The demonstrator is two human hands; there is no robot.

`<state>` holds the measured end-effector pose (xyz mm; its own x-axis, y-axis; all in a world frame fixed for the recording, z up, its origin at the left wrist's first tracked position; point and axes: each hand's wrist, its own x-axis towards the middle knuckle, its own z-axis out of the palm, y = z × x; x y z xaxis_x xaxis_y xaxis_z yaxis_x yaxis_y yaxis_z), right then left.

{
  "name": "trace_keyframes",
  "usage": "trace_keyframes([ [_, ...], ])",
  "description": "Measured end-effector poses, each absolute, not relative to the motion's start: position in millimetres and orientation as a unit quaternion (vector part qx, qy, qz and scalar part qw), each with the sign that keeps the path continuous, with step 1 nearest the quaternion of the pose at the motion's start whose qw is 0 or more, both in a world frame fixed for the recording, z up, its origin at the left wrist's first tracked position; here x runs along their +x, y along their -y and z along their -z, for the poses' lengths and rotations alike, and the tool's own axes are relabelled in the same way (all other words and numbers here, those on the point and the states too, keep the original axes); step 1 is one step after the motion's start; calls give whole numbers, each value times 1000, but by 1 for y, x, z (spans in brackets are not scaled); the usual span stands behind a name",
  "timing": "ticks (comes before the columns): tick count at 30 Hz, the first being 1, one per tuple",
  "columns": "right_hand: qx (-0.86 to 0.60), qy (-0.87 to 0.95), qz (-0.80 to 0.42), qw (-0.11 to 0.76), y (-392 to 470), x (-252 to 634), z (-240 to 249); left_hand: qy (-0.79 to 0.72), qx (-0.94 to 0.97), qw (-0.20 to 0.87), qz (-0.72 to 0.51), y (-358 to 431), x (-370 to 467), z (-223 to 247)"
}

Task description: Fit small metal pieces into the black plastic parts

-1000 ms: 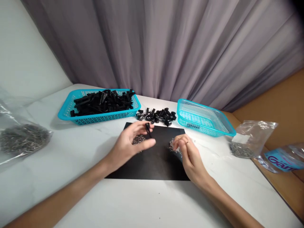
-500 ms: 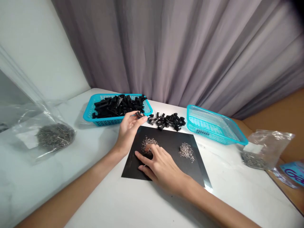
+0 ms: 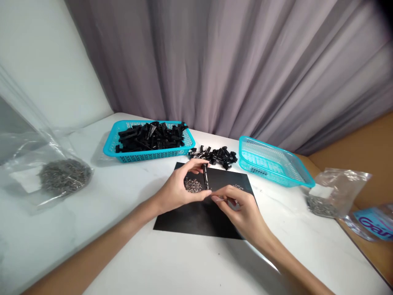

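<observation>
Between the thumb and fingers of my left hand (image 3: 181, 186) stands a narrow black plastic piece (image 3: 205, 177), gripped by its two ends. My right hand (image 3: 241, 205) is pinched at the lower end of that piece, its fingertips close to my left thumb. What the right fingers hold is too small to name. Below both hands lies a black sheet (image 3: 196, 221). On it, a pile of small metal pins (image 3: 193, 185) shows beyond my left hand, and a second pile (image 3: 238, 187) is partly hidden by my right hand.
A blue basket (image 3: 150, 155) full of black plastic pieces stands at the back left. Loose black pieces (image 3: 222, 156) lie beside it. Another blue basket (image 3: 276, 180) is at the right. Clear bags of small metal parts (image 3: 66, 176) sit on both sides, one at far right (image 3: 322, 205).
My right hand has lifted from the left pin pile and moved right and up, to the black piece. My left hand has come right and down, turning the piece upright.
</observation>
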<state>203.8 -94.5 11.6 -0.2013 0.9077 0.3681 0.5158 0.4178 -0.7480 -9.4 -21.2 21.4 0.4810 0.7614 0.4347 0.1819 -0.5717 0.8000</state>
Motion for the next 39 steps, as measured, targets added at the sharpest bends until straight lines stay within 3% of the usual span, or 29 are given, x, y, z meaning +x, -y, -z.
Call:
trace_keyframes([
  [6, -504, 653, -350, 443, 95, 220, -9, -296, 816, 321, -379, 35, 0, -22],
  [16, -487, 594, -474, 431, 94, 228, -13, -300, 832, 307, -352, 39, 4, -18],
  [24, -483, 613, -436, 448, 100, 228, -19, -311, 828, 289, -367, 45, 6, -18],
  [33, -504, 686, -333, 405, 102, 232, -24, -311, 831, 272, -372, 45, 7, -14],
  [39, -497, 675, -342, 426, 104, 231, -27, -301, 838, 251, -381, 45, 7, -13],
])
